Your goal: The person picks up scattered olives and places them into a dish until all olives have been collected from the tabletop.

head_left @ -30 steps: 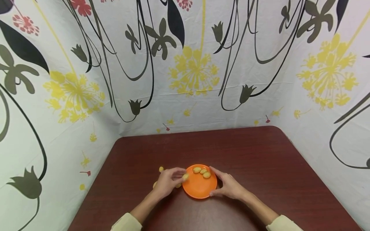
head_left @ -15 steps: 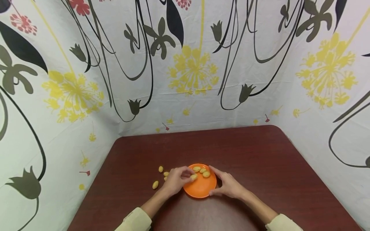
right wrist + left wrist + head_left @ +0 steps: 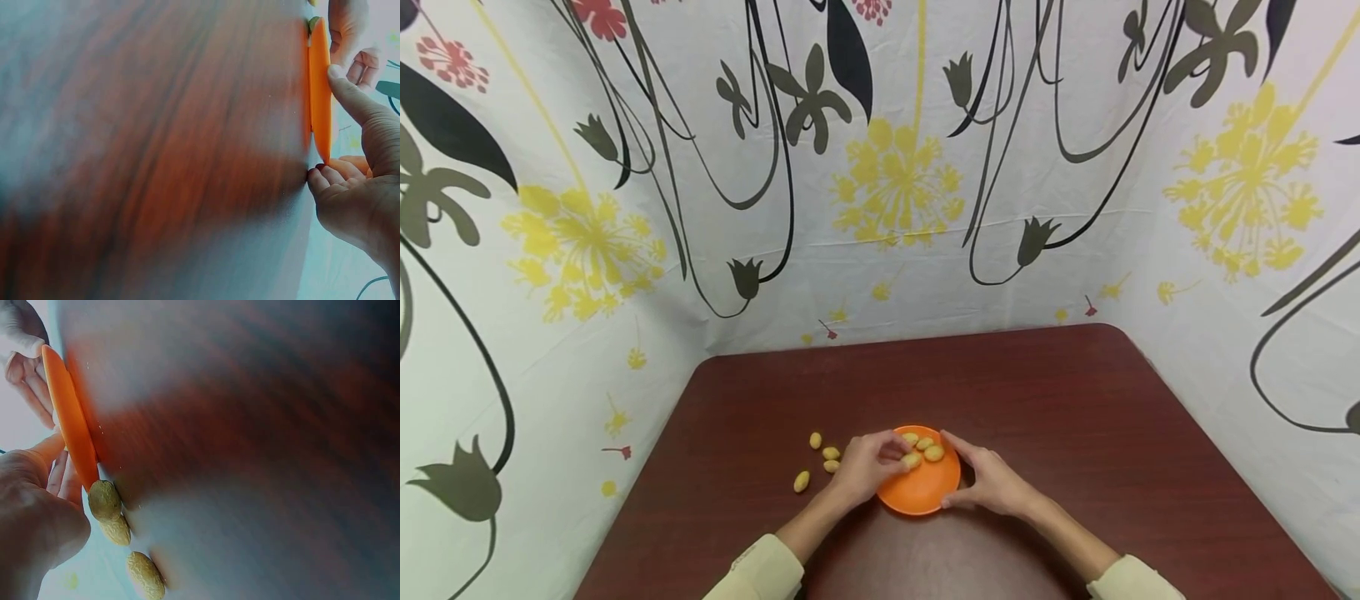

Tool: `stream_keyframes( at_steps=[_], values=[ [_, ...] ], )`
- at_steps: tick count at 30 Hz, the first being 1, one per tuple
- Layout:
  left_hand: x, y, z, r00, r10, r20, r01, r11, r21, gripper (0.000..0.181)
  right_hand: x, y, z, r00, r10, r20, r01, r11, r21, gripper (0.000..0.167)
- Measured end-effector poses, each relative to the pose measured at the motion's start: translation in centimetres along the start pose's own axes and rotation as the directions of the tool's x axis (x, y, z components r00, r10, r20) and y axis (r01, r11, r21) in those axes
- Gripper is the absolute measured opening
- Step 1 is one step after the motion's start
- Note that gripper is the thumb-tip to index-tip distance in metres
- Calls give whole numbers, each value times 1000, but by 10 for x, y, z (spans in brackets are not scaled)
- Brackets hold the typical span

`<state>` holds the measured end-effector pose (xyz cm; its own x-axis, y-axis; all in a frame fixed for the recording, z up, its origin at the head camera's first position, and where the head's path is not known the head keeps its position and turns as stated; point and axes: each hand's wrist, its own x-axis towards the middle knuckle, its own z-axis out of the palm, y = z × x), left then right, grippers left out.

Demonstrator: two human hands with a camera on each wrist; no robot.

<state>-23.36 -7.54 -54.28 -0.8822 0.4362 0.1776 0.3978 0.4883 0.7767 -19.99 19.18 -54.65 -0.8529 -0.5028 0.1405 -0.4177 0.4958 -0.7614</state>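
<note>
An orange plate (image 3: 925,493) lies on the table, with several small yellow oval fruits (image 3: 933,453) towards its far side. My left hand (image 3: 867,468) reaches over the plate's left edge and pinches another small yellow oval fruit (image 3: 912,461) between thumb and fingertips, low over the plate. On the opposite side, my right hand (image 3: 996,483) grips the rim, its thumb nearer me and its fingers farther back. The left wrist view shows wrinkled skin on the loose fruits (image 3: 145,575) beside the plate; the pinched fruit is hidden there behind the plate and fingers.
Several more yellow oval fruits (image 3: 802,481) lie on the dark red-brown table (image 3: 1075,400), left of the plate and close to my left wrist. A white cloth (image 3: 880,192) with printed flowers hangs behind the table and along both sides.
My left hand has moved right, bringing the pinched fruit from the plate's left edge to beside the fruits on it. The loose fruits on the left are now uncovered. My right hand stays at the rim.
</note>
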Motion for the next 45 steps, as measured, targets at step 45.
stream_keyframes(
  at_steps=[45],
  values=[
    [7, 0, 5, 992, 70, -104, -64, 996, 61, 21, 0, -1, 0, 1000, 15, -2, -15, 1000, -13, 109]
  ],
)
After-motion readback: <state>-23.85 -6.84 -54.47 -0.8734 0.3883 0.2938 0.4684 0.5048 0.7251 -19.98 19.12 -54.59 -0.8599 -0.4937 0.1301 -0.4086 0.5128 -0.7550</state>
